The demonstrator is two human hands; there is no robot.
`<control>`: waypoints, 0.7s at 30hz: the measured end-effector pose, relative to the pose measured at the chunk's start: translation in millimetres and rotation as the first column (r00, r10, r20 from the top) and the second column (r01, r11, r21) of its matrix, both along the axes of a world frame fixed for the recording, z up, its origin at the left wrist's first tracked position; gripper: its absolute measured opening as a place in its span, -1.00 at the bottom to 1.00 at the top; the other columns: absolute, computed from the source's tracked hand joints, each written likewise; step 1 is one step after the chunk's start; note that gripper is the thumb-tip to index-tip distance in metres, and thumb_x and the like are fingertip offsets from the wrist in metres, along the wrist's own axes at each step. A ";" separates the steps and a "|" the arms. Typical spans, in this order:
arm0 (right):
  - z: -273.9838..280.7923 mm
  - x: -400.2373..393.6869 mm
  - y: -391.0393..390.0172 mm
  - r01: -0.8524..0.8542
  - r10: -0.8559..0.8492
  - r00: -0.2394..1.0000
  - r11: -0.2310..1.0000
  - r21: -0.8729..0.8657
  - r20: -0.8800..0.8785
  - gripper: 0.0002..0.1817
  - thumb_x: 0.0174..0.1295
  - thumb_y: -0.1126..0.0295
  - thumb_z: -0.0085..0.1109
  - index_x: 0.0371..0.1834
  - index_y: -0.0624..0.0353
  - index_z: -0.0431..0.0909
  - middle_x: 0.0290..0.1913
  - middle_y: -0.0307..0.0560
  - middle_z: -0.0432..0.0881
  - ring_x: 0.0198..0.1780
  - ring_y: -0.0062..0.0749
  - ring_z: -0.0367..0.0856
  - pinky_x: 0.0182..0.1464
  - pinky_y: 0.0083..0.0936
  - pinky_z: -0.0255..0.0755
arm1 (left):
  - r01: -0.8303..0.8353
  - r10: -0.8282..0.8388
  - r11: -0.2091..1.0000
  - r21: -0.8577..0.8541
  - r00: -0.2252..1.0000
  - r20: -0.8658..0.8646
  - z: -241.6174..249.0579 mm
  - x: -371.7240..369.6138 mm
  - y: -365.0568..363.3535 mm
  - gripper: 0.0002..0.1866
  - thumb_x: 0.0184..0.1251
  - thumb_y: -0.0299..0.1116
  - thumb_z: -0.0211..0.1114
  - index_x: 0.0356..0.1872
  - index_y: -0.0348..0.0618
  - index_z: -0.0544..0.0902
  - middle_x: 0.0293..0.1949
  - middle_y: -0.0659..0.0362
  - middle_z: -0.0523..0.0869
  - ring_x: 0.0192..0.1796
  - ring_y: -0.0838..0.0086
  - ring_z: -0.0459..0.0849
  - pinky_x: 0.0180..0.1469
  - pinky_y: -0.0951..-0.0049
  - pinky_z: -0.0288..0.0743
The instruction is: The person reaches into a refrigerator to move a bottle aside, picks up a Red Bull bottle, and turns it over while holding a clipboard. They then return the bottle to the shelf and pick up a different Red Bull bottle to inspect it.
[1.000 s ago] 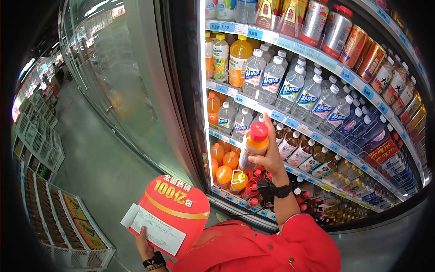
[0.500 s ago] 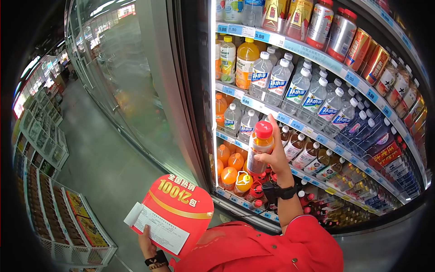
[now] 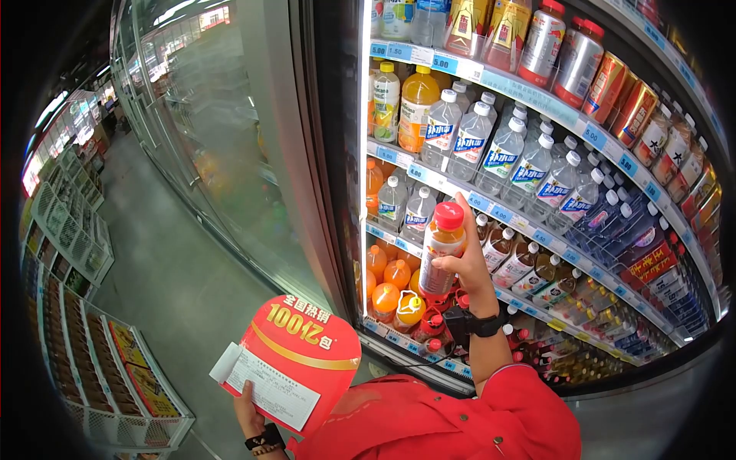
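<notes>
My right hand [image 3: 472,267] is wrapped around a drink bottle [image 3: 441,257] with a red cap and a pale, partly orange label. It holds the bottle nearly upright in front of the open cooler shelves, with the thumb across the label and the index finger stretched upward. Low on the left, my left hand [image 3: 247,412] grips a red rounded cardboard fan [image 3: 307,341] with gold and white lettering. A printed paper slip [image 3: 276,389] lies flat against the fan, under my left thumb. The left fingers behind the fan are hidden.
The drinks cooler [image 3: 491,192] holds rows of bottles and cans above blue price tags. Round orange bottles [image 3: 386,297] sit low at its left edge. A glass door [image 3: 207,138] stands left of it. Across the aisle floor [image 3: 165,230] is a wire rack [image 3: 100,368].
The bottle in my right hand has shifted very slightly right and up. The shelves sit a little differently in view. My left hand and the fan stay almost still.
</notes>
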State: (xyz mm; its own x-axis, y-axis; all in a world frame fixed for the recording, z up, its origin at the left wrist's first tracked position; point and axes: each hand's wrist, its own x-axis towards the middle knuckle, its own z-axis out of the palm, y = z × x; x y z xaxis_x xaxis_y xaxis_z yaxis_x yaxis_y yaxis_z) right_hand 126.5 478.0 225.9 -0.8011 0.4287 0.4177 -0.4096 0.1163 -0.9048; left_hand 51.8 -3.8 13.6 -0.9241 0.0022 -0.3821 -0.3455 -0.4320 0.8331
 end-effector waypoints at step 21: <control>311.4 -20.1 135.5 0.807 -0.394 0.368 0.585 0.079 -0.842 -0.19 -0.17 0.56 0.33 0.23 0.22 0.14 0.01 -0.03 0.41 -0.11 -0.40 0.52 -0.01 -0.50 0.42 | 0.019 -0.034 0.985 -0.174 0.996 -0.084 37.4 19.8 13.5 -0.42 0.28 -0.33 0.19 0.29 -0.21 0.21 0.09 0.01 0.50 0.06 0.26 0.53 0.10 0.25 0.46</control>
State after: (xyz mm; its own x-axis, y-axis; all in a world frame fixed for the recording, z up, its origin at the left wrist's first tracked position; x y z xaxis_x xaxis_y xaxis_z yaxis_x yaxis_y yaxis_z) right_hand 106.4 613.6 537.4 0.2446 0.2702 0.9312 -0.4746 0.8709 -0.1281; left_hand 71.7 9.7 51.0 -0.9542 -0.0314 -0.2976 -0.2785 -0.2708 0.9215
